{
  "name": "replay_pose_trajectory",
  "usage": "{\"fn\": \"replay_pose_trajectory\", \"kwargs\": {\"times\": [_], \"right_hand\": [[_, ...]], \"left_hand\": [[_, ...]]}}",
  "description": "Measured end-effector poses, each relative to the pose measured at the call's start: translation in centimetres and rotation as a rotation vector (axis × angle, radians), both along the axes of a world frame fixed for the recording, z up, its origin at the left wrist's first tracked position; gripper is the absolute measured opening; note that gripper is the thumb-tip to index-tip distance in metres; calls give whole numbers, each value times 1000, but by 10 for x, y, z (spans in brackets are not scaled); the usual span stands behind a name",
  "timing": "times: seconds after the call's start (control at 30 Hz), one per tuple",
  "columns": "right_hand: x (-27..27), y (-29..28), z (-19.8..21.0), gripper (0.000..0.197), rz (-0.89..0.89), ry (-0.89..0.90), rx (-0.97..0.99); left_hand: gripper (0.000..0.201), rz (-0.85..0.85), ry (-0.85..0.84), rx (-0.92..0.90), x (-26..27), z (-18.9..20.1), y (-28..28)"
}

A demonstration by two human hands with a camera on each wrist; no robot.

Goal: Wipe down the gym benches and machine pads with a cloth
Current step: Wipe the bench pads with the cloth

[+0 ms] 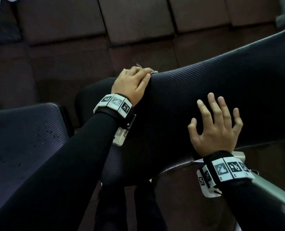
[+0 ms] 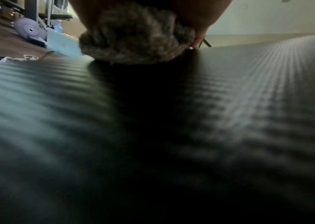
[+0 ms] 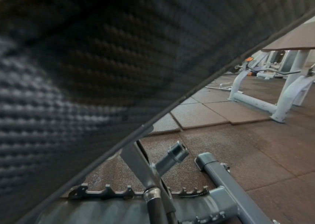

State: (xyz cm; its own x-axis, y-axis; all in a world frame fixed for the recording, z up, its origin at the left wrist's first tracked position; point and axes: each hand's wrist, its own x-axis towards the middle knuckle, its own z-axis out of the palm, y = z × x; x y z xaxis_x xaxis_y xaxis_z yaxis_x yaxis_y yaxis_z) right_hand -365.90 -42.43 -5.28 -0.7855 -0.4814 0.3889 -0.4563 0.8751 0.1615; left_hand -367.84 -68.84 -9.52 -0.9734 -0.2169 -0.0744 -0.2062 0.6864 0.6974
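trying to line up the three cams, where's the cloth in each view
Head: cloth just peeks out from under the left hand, upper middle, at the far edge of the back pad.
Left wrist: grey wad at top centre, pressed on the pad.
Right wrist: not in it.
Shared landmark: the pad's ribbed black cover.

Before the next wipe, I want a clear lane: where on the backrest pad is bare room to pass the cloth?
Bare room: the backrest pad between the left hand, which presses the cloth at the far edge, and the right hand, plus the stretch running up to the right. Crowded: the near edge, under the spread right hand.
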Motion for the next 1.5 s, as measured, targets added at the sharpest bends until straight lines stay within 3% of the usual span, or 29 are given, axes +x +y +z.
{"fn": "replay_pose_trajectory", "kwargs": {"times": [0.17,0.37,0.57,0.77,0.93,1.17,1.5], "right_hand": [[0,0,0,46,-3,-2,2],[0,0,0,46,-13,-1,7],[-1,-1,1,47,-17,1,5],[-1,-1,2,48,-21,1,4],[-1,0,1,48,-30,6,14],[1,-2,2,46,-50,-8,8],[0,1,1,46,-27,-8,-4]], "left_hand": [[37,-60,2,-52,10,-18,-31],[35,155,-92,-56,29,-39,-63],[41,7,-31,-21,16,-25,-35],[37,18,-103,-24,22,-34,-63],[40,243,-241,-36,49,-61,-96],[41,466,-301,40,73,-85,-115],[45,924,-484,257,100,-87,-90]]}}
